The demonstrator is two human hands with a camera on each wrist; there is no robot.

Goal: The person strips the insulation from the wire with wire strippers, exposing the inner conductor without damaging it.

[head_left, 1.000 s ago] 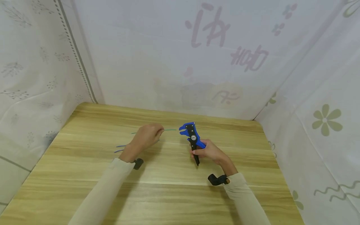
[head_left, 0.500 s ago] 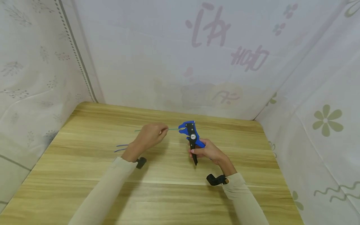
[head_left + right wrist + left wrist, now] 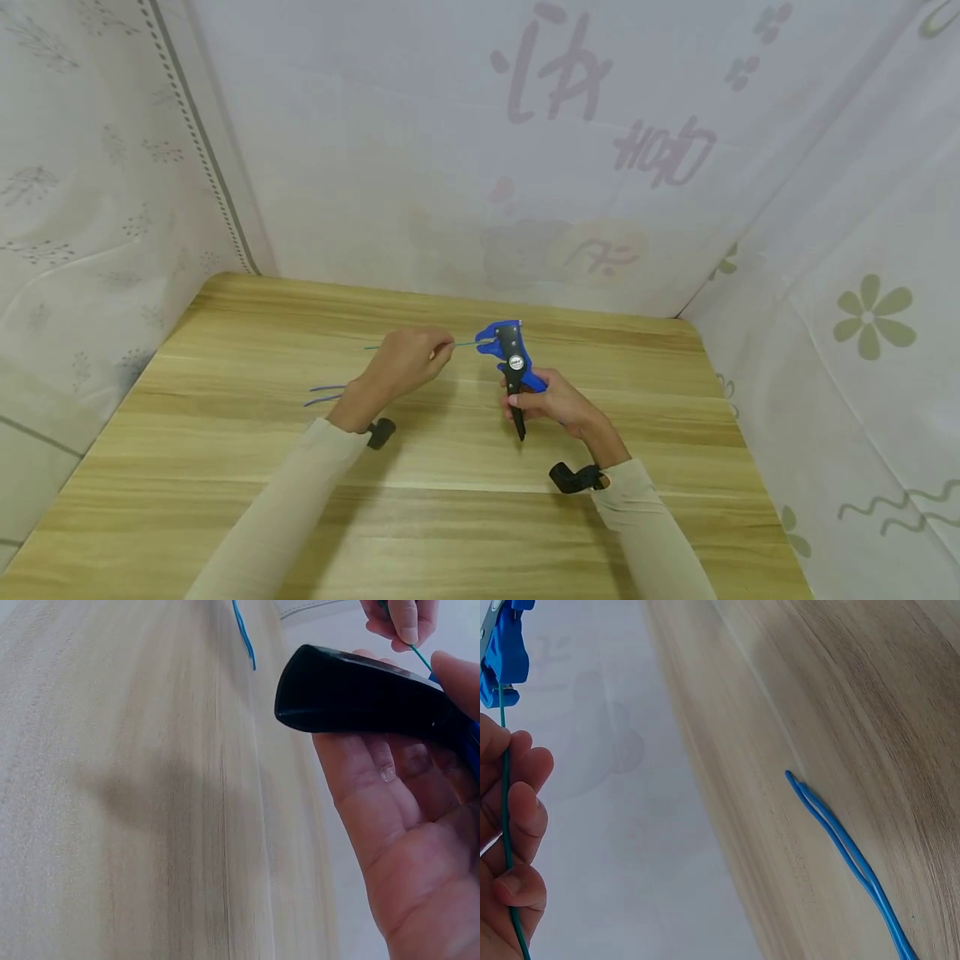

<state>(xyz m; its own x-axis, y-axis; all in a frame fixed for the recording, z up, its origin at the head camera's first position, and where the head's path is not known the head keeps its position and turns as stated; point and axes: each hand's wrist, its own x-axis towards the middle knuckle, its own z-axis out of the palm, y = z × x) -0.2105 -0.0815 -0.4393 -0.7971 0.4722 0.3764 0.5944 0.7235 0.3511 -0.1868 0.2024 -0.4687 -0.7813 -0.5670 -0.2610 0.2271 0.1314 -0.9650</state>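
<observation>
My left hand (image 3: 408,358) pinches a thin green wire (image 3: 467,343) between thumb and fingers. In the left wrist view the green wire (image 3: 508,832) runs along the curled fingers, its front end between the blue jaws of a wire stripper (image 3: 510,652). My right hand (image 3: 558,402) grips this blue and black wire stripper (image 3: 514,358) by its handles, jaws turned toward the left hand. Up close, the black handle (image 3: 352,690) lies across the right fingers. The wire's tip is hidden inside the tool. Its tail sticks out behind the left hand.
Blue wires (image 3: 324,388) lie on the wooden table (image 3: 450,533) under the left wrist; the left wrist view shows the blue wires (image 3: 885,907) side by side. Printed white cloth (image 3: 375,167) hangs behind the table and along both sides.
My left hand has moved right with the green wire, whose end has gone from just outside the stripper's jaws to between them. The right hand and the stripper have barely shifted.
</observation>
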